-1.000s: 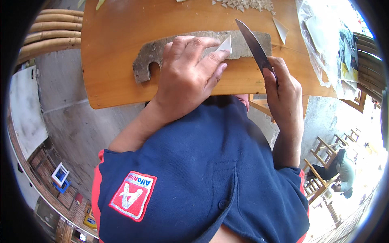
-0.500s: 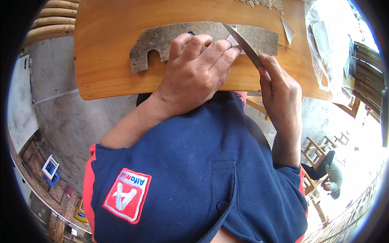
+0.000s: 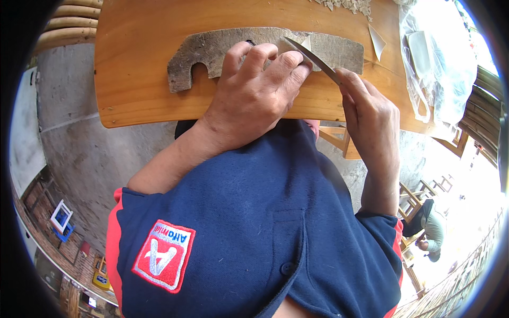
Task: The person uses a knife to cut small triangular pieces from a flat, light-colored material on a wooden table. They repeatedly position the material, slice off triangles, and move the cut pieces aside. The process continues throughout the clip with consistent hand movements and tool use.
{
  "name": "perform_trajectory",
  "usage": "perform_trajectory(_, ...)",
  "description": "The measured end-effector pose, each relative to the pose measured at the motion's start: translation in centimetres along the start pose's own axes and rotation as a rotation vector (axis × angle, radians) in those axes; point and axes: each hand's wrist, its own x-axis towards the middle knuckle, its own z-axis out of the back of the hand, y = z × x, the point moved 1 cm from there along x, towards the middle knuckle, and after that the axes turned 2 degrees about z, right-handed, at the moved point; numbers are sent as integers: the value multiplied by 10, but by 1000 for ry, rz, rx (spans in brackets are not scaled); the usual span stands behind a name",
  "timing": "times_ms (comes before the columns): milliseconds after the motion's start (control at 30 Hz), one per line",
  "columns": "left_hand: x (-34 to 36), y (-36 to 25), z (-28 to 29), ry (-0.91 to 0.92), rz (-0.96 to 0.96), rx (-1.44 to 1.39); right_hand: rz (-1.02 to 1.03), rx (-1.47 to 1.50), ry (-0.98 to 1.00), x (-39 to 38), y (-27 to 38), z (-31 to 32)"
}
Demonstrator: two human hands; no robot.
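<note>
A worn wooden cutting board point(image 3: 217, 43), with a notch cut in its near side, lies on the wooden table. My left hand point(image 3: 254, 93) bends its fingers over the board and pins down a thin pale sheet point(image 3: 285, 46), mostly hidden beneath them. In my right hand point(image 3: 369, 108) is a knife point(image 3: 316, 59), gripped at its handle. Its blade slants to the far left across the board, the tip close by my left fingertips. Just beyond the blade rests a small pale triangular piece point(image 3: 307, 42).
Pale cut scraps point(image 3: 347, 5) are heaped at the table's far side. A longer pale strip point(image 3: 377, 42) lies right of the board. A clear plastic bag point(image 3: 442, 63) covers the table's point(image 3: 143, 63) right end. A person point(image 3: 432, 228) bends over near wooden stools at right.
The knife blade has shifted left and nearer, toward my left fingertips. A small triangular piece now shows on the blade's far side. My left hand stays almost in place.
</note>
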Motion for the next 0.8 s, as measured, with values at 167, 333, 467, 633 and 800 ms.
perform_trajectory(167, 1, 0, 1, -6, 3, 5, 8, -19, 31, -1, -4, -1)
perform_trajectory(333, 2, -4, 3, -23, 25, -12, -16, -6, 64, -2, -3, -5)
perform_trajectory(467, 3, -5, 3, -25, 35, -6, -20, -108, 87, -3, 3, -9)
perform_trajectory(633, 2, -4, 3, -10, 36, 11, -35, -150, 141, -2, 4, -9)
perform_trajectory(800, 2, -2, 3, 6, 21, 41, -4, -162, 140, -2, 3, -8)
